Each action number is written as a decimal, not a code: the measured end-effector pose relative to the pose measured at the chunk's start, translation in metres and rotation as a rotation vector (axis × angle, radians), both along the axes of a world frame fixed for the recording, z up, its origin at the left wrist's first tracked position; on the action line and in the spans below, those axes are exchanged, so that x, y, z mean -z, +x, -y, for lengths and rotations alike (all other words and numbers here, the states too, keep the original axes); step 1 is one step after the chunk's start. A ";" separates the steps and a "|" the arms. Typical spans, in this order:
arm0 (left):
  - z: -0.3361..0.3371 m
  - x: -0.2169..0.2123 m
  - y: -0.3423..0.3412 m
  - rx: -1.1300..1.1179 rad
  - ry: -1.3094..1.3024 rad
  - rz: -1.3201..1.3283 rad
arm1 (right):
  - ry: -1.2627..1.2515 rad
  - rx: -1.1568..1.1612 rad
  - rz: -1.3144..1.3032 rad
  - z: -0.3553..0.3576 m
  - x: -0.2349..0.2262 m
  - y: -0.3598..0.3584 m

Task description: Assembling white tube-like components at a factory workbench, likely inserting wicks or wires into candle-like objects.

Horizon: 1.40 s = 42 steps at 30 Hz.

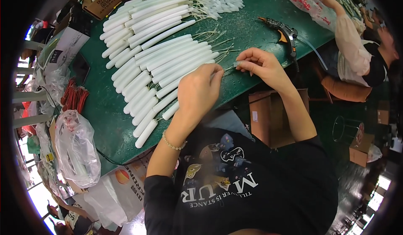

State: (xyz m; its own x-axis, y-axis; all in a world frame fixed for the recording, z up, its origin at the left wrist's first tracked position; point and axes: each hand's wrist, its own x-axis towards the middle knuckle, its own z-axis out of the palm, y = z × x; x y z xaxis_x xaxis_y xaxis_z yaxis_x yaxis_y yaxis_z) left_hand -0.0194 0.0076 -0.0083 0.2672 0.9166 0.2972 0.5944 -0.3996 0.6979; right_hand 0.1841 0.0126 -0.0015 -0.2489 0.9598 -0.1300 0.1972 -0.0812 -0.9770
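White candle-like sticks (176, 63) lie in slanting rows on the green table, with thin pale wires (226, 45) trailing from their right ends. My left hand (195, 93) is closed above the nearest row, its thumb and index finger pinching a thin wire. Across a small gap, my right hand (265, 69) pinches a small translucent piece (237, 63) at the end of that wire. The left palm hides whatever the wire runs back to. Similar clear, petal-shaped pieces (222, 3) lie heaped by the far row.
A hot glue gun (285, 33) lies right of my hands, with a cord. Red wire bundles (74, 96) and a clear plastic bag (77, 147) are at the left. Below the table edge stands an open cardboard box (262, 115). Another person's arm (350, 37) reaches in at far right.
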 end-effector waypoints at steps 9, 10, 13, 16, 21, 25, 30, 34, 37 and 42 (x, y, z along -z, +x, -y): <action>-0.002 -0.001 -0.001 0.006 -0.010 0.005 | -0.013 0.000 -0.010 -0.001 0.002 0.003; -0.003 -0.001 -0.001 0.012 -0.007 0.008 | -0.002 -0.002 -0.024 -0.001 0.002 0.002; -0.002 -0.001 -0.002 0.013 -0.001 0.014 | 0.024 0.000 -0.026 -0.002 0.002 0.003; -0.002 -0.001 -0.002 0.015 0.001 0.018 | 0.036 -0.004 -0.017 -0.002 0.001 0.004; -0.002 0.000 -0.002 0.020 0.013 0.026 | 0.010 -0.019 -0.002 -0.001 -0.005 -0.001; -0.002 -0.001 -0.002 0.017 0.005 0.033 | 0.036 -0.020 0.017 -0.003 -0.003 0.007; -0.002 -0.001 -0.002 0.023 0.006 0.033 | 0.023 -0.021 0.011 -0.001 -0.001 0.005; -0.002 -0.001 -0.002 0.024 0.013 0.024 | 0.014 -0.026 -0.003 -0.002 0.001 0.002; -0.002 0.001 -0.002 0.024 0.018 0.026 | 0.019 -0.037 -0.003 -0.003 0.002 0.001; -0.002 0.000 -0.002 0.021 0.023 0.031 | 0.020 -0.036 -0.043 -0.002 0.001 -0.007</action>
